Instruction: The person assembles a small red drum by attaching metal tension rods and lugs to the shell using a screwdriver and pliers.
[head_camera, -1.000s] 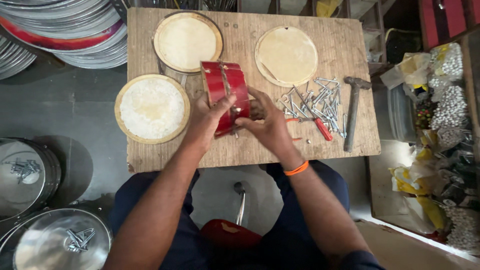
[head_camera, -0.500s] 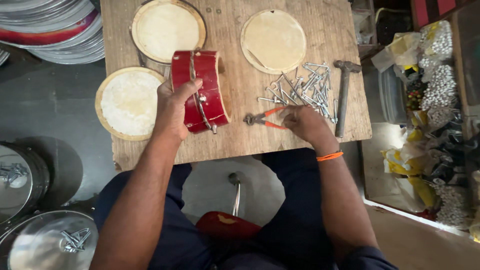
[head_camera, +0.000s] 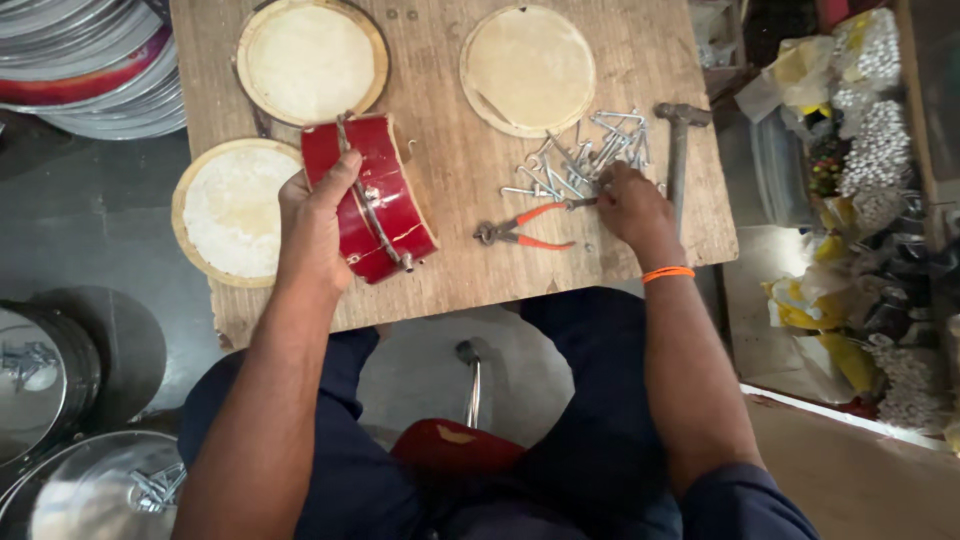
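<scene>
Since a second ago our right hand (head_camera: 628, 205) has left the red drum shell (head_camera: 368, 198) and gone over to the pile of metal hooks (head_camera: 585, 160), right of the shell, fingers curled, pinching one. We keep our left hand (head_camera: 312, 215) wrapped around the shell on the wooden board (head_camera: 450, 260). Orange-handled pliers (head_camera: 525, 228) lie between shell and hooks, so we judge another fitting is being fetched.

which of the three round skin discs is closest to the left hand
The whitish disc at the board's left edge, right beside the left hand gripping the red drum shell; the other two lie farther up the board.
</scene>
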